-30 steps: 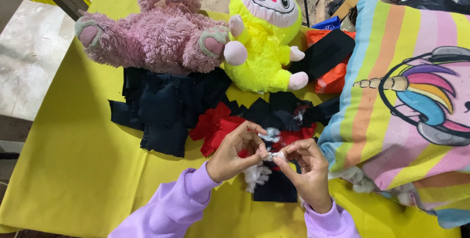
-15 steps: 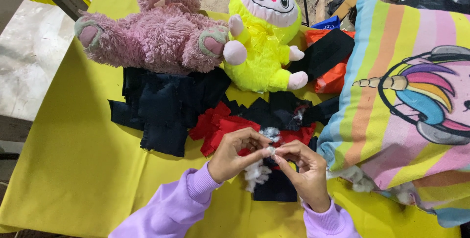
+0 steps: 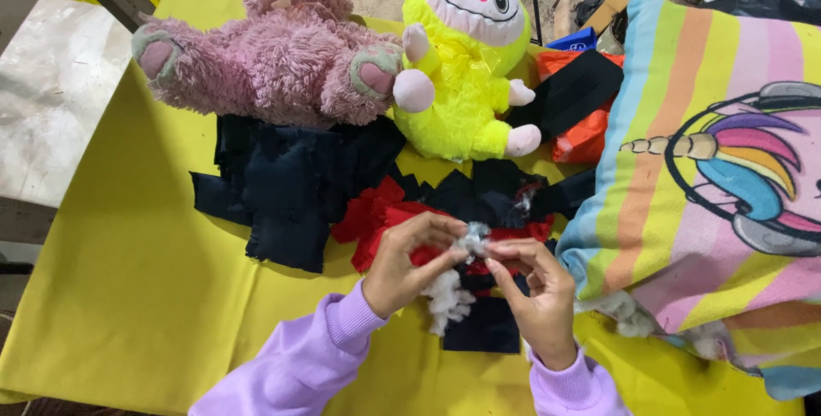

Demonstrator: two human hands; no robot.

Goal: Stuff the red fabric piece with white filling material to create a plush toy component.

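Observation:
My left hand (image 3: 409, 264) and my right hand (image 3: 532, 295) meet over a flat black-and-red cloth toy (image 3: 479, 202) on the yellow table cover (image 3: 128, 279). Both hands pinch a small tuft of white-grey stuffing (image 3: 473, 239) between their fingertips. More white stuffing (image 3: 448, 299) hangs below the left hand, against the toy's black lower part. Both wrists are in lilac sleeves.
A pink plush bear (image 3: 274, 57) and a neon-yellow plush figure (image 3: 462, 65) lie at the far side. A dark navy cloth toy skin (image 3: 286, 185) lies left of the hands. A striped rainbow pillow (image 3: 710, 185) fills the right, with orange and black cloth (image 3: 577, 108) behind.
The hands stay together over the black-and-red toy; the fingers have shifted slightly on the tuft of stuffing. Nothing else has moved.

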